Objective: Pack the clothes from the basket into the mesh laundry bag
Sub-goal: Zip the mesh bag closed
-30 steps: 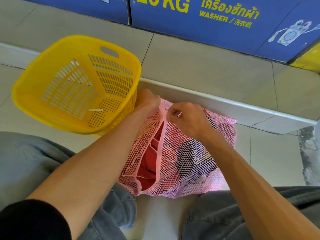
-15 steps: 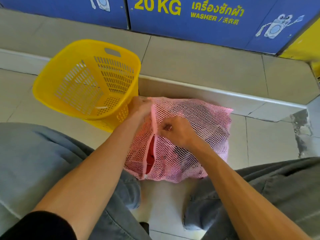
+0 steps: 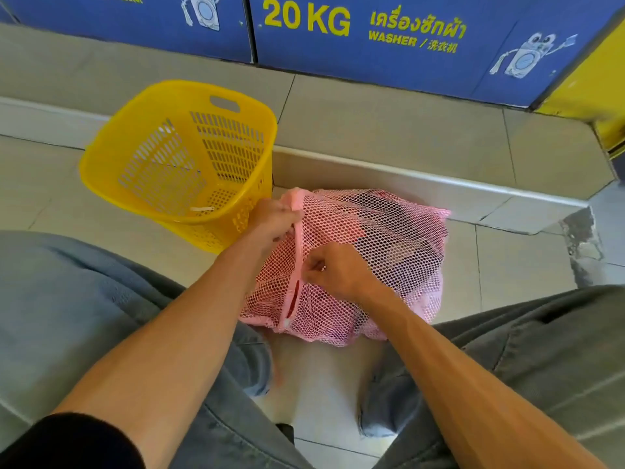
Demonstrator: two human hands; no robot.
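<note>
A pink mesh laundry bag (image 3: 382, 238) lies on the tiled floor between my knees, stuffed with red and dark clothes that show through the mesh. Its zipper runs down the left side, closed along the upper part, with a short red gap left near the bottom (image 3: 293, 296). My left hand (image 3: 275, 220) pinches the top end of the zipper seam. My right hand (image 3: 334, 270) is closed on the zipper pull halfway down the seam. The yellow plastic basket (image 3: 111, 154) stands tilted to the left of the bag with no clothes in it.
A raised tiled step (image 3: 422, 184) runs behind the bag and basket. Blue washer panels marked 20 KG (image 3: 372, 45) stand on it. My grey-trousered legs (image 3: 84, 299) flank the bag on both sides. Cracked floor patch (image 3: 581, 245) at the right.
My right hand has slid down the zipper seam toward me, and the red opening has shrunk to a short gap. The camera has pulled back; my left hand stays at the bag's top.
</note>
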